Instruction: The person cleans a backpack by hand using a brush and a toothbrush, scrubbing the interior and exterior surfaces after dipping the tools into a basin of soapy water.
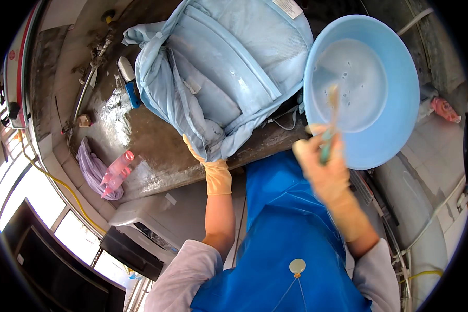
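A light blue fabric bag, apparently a wet backpack [203,78], lies opened out on the work surface. My left hand [213,169], in a pale orange rubber glove, grips its near lower edge; some fingers are hidden behind the cloth. Over the near side of a blue basin [400,104] is my right hand [325,166], gloved alike and a little blurred. Its fingers are closed round the green handle of a small brush [334,112], bristle end pointing away from me. Cloudy, soapy water [348,78] fills the bottom of the basin, with a few bubbles on it.
Left of the backpack lies a brush with a blue handle [132,93]. A pink bottle [118,169] rests beside a lilac cloth [91,169] near the surface's left end. A metal pipe [91,75] runs behind them. A pink packet [445,110] sits right of the basin.
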`<act>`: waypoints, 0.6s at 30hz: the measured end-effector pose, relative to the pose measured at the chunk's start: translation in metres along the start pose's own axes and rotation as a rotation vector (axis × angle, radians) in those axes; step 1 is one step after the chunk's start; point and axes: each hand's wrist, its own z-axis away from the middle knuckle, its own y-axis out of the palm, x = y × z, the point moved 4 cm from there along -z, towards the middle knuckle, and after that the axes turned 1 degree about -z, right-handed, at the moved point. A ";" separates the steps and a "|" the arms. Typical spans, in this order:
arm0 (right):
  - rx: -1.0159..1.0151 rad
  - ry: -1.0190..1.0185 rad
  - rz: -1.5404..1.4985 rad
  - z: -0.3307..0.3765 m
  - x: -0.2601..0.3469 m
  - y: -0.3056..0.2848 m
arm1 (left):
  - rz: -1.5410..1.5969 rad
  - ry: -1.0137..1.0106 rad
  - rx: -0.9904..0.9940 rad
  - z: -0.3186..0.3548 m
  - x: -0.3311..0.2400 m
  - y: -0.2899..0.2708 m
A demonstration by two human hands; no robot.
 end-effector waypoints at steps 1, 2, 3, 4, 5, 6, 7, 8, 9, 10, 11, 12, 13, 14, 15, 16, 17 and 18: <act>-0.025 -0.075 0.186 -0.010 0.019 -0.022 | 0.033 -0.019 -0.008 -0.001 0.003 -0.001; -0.044 -0.107 0.298 -0.028 0.018 -0.044 | 0.066 -0.036 -0.011 -0.003 0.004 -0.001; -0.068 -0.138 0.412 -0.046 0.018 -0.066 | 0.099 -0.056 -0.010 -0.004 0.004 0.000; -0.073 -0.136 0.412 -0.063 0.013 -0.083 | 0.124 -0.067 -0.011 -0.004 0.005 0.000; -0.072 -0.183 0.673 -0.078 0.006 -0.096 | 0.139 -0.079 -0.007 -0.004 0.007 0.002; -0.065 -0.230 0.934 -0.090 -0.002 -0.105 | 0.153 -0.090 -0.012 -0.004 0.008 0.003; -0.071 -0.231 0.933 -0.099 -0.012 -0.116 | 0.171 -0.095 -0.014 -0.003 0.008 0.006; -0.121 -0.349 1.097 -0.106 -0.020 -0.124 | 0.194 -0.109 -0.012 -0.003 0.009 0.009; -0.161 -0.470 1.257 -0.110 -0.019 -0.120 | 0.202 -0.116 -0.020 -0.002 0.010 0.008; -0.155 -0.472 1.254 -0.113 -0.020 -0.119 | 0.217 -0.127 -0.025 -0.001 0.012 0.007; -0.124 -0.362 1.311 -0.117 -0.021 -0.119 | 0.227 -0.137 -0.027 0.001 0.013 0.007; -0.091 -0.249 1.368 -0.119 -0.023 -0.118 | 0.240 -0.148 -0.036 0.001 0.016 0.006; -0.085 -0.249 1.368 -0.120 -0.026 -0.119 | 0.252 -0.158 -0.044 0.003 0.017 0.006; -0.069 -0.258 1.344 -0.121 -0.028 -0.122 | 0.269 -0.172 -0.051 0.005 0.018 0.005; -0.056 -0.268 1.320 -0.122 -0.031 -0.124 | 0.285 -0.185 -0.058 0.006 0.020 0.005; -0.052 -0.269 1.320 -0.122 -0.032 -0.127 | 0.304 -0.200 -0.063 0.007 0.021 0.005; -0.078 -0.309 1.235 -0.120 -0.031 -0.131 | 0.322 -0.212 -0.067 0.008 0.022 0.006; -0.100 -0.346 1.152 -0.116 -0.028 -0.132 | 0.345 -0.227 -0.074 0.008 0.023 0.006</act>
